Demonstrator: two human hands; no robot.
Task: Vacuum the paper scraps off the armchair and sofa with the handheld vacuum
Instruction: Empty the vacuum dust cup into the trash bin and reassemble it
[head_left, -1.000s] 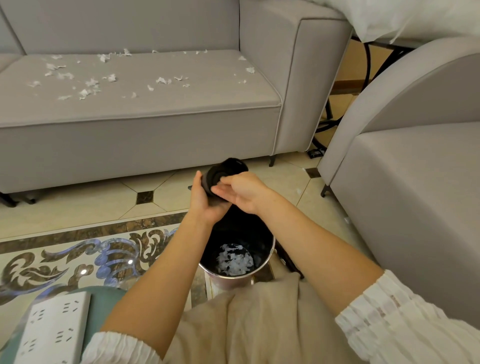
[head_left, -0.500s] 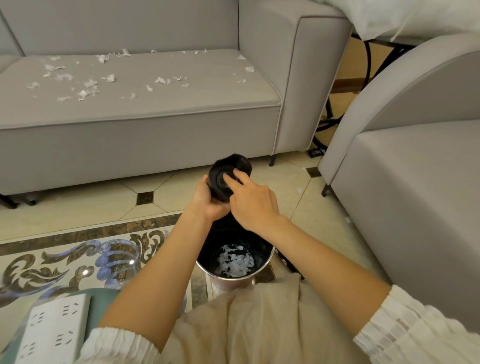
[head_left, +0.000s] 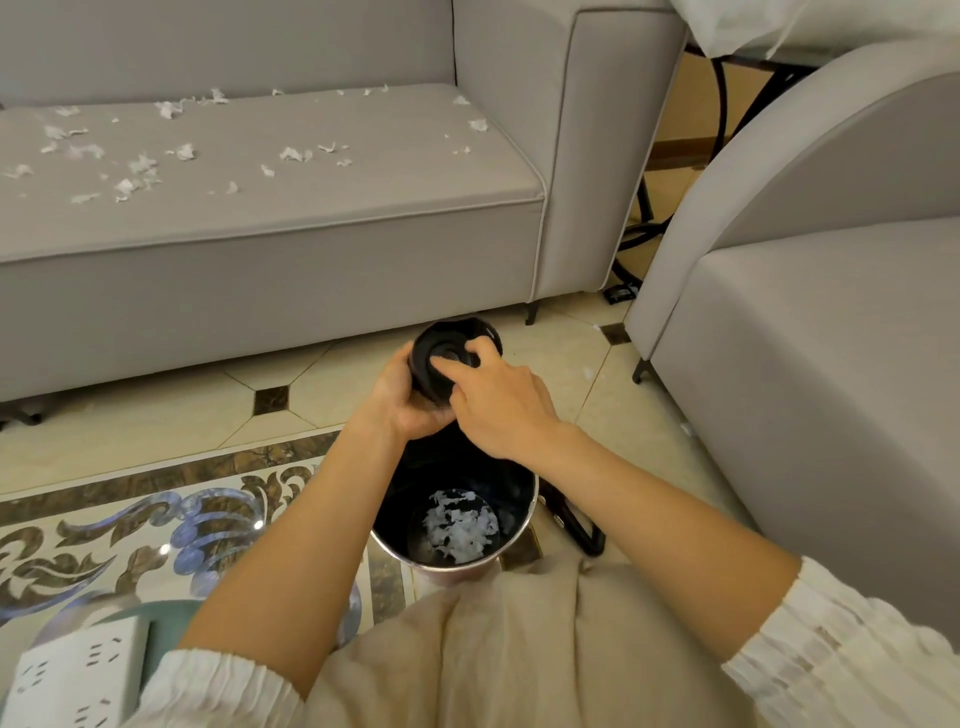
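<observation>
A black cylindrical dust cup (head_left: 434, 364) of the handheld vacuum is held above a steel-rimmed bin (head_left: 531, 501), its open end tilted up toward me. My left hand (head_left: 402, 410) grips the cup from the left and below. The fingers of my right hand (head_left: 501, 408) curl over the cup's rim and into its opening. White paper scraps (head_left: 460, 525) lie at the bottom of the bin. More paper scraps (head_left: 137, 169) are scattered over the seat of the grey sofa (head_left: 311, 260). The grey armchair (head_left: 831, 364) stands on the right.
A black object (head_left: 584, 532) lies on the tiled floor just right of the bin. A white power strip (head_left: 78, 670) sits at the bottom left. Between sofa and armchair stands a metal-legged table (head_left: 719, 104). A few scraps lie on the floor (head_left: 588, 372) by the armchair leg.
The cup has tipped so that its opening faces me. My right hand has shifted from the top of the cup to its open end, fingers now inside the rim.
</observation>
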